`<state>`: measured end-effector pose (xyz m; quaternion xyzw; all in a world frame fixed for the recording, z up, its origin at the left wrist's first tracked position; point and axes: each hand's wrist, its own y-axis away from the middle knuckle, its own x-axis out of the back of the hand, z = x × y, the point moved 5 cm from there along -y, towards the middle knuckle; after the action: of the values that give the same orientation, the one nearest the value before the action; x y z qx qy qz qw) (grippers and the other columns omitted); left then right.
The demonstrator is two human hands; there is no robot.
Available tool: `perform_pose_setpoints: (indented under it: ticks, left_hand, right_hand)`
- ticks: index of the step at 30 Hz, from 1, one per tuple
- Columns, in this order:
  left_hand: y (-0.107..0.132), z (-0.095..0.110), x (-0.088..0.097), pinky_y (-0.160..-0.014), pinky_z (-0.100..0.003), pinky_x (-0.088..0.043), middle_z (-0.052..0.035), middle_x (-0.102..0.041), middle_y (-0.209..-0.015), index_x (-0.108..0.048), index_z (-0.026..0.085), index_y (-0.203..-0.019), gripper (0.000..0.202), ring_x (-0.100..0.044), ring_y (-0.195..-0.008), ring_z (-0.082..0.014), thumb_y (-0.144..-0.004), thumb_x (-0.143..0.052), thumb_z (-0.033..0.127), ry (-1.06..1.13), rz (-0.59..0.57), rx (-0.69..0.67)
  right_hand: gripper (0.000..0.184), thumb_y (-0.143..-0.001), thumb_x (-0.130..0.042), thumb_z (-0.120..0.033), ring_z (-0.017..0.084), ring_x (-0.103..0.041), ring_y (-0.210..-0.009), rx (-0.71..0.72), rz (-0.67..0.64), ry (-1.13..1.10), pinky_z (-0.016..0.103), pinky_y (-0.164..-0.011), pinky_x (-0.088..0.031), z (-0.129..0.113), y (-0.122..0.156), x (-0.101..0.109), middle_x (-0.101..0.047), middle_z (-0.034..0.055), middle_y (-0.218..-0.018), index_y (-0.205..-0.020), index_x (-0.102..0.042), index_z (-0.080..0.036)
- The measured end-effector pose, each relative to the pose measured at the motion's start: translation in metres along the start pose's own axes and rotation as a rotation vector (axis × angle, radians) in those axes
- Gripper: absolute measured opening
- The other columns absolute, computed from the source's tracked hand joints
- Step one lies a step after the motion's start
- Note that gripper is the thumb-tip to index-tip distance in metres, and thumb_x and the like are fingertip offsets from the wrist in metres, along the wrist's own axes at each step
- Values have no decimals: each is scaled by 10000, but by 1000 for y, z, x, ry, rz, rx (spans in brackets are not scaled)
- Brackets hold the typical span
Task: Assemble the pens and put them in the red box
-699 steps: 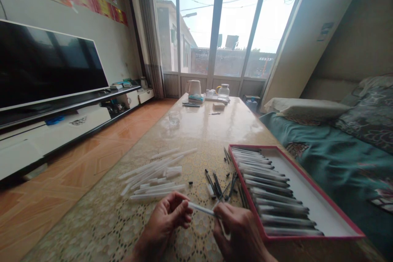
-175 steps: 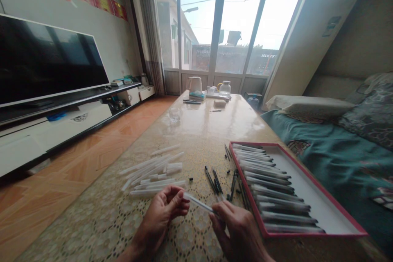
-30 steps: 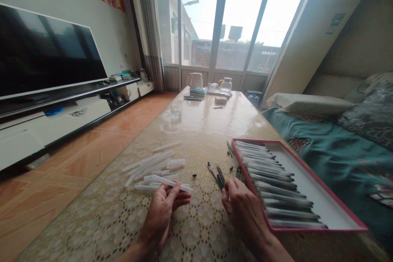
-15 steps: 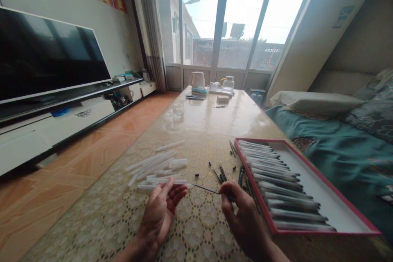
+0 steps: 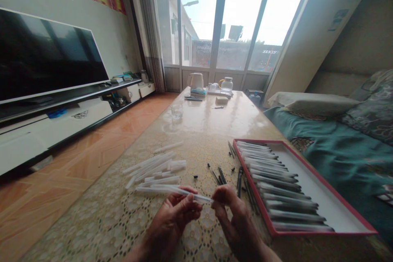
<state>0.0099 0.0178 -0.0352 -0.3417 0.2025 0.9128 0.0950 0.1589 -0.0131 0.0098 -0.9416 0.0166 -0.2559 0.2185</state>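
A translucent white pen barrel (image 5: 201, 198) lies nearly level between my hands, above the patterned table cover. My left hand (image 5: 172, 223) pinches it between thumb and fingers near its middle. At the barrel's right end, the fingertips of my right hand (image 5: 233, 215) are closed on the end of a dark refill, most of which is inside the barrel. Several loose clear barrels (image 5: 150, 166) are spread just beyond my left hand. Several black refills (image 5: 221, 175) and a small black plug (image 5: 195, 177) rest beyond my right hand.
A red-rimmed tray (image 5: 307, 163) with a row of pens (image 5: 279, 186) stands at the right. Farther along the table (image 5: 202, 127) are a drinking glass (image 5: 177, 111), a kettle (image 5: 195, 82) and a glass jug (image 5: 226, 84). A sofa (image 5: 316, 137) runs along the right side.
The refill, mostly exposed between my hands before, is now largely inside the barrel. My left hand has moved right, and the gap between my hands is smaller.
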Motion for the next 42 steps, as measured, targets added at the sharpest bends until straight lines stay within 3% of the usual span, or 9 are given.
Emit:
perform_pose_setpoints:
  ticks: [3, 7, 11, 15, 24, 34, 42]
  left_hand:
    - [0, -3, 4, -599, -217, -554, -51, -706, -696, -640, 120, -822, 84, -678, -624, -133, -768, -610, 63, 103, 63, 45]
    - [0, 1, 8, -571, -218, -566, -64, -702, -655, -645, 99, -759, 159, -684, -587, -135, -796, -525, 2, 222, 193, 12]
    - [0, 5, 5, -563, -228, -571, -74, -701, -637, -640, 95, -765, 183, -686, -572, -142, -811, -493, -4, 215, 207, -20]
    - [2, 6, 5, -573, -228, -571, -67, -705, -655, -636, 106, -800, 142, -686, -590, -142, -789, -540, 1, 156, 202, -41]
    - [-1, 5, 13, -586, -223, -566, -55, -713, -682, -626, 129, -819, 90, -685, -608, -139, -773, -600, 55, 75, 208, -76]
    - [-1, 6, 10, -613, -227, -557, -52, -716, -677, -624, 135, -821, 87, -684, -624, -143, -756, -630, 78, 8, 208, -93]
    - [0, 5, 10, -625, -233, -551, -55, -722, -693, -608, 144, -839, 113, -684, -639, -147, -744, -651, 101, -53, 195, -89]
  right_hand:
    - [240, -926, -316, -321, 131, -510, -581, -58, 37, -27, 226, -557, -404, 7, -3, 8, -505, -17, -657, -806, -494, -214]
    - [191, -914, -374, -263, 163, -536, -714, -95, 176, 281, 262, -658, -411, 29, -11, 29, -551, 27, -767, -832, -535, -201]
    - [183, -872, -416, -141, 207, -522, -858, -42, 48, 591, 316, -754, -388, 45, -19, 25, -568, 57, -883, -876, -582, -218]
    - [217, -832, -471, -113, 227, -508, -882, -71, -26, 738, 338, -762, -380, 49, -20, 13, -570, 60, -930, -961, -593, -237]
    - [179, -847, -449, -119, 219, -514, -854, -149, -80, 651, 320, -760, -397, 51, -13, 18, -559, 65, -878, -911, -595, -200]
    - [74, -824, -524, -197, 238, -510, -866, -131, -70, 684, 351, -775, -405, 49, -14, 13, -551, 70, -891, -874, -580, -196]
    - [101, -830, -491, -121, 221, -509, -818, -108, -69, 658, 335, -714, -414, 52, -15, 13, -549, 48, -847, -803, -543, -203]
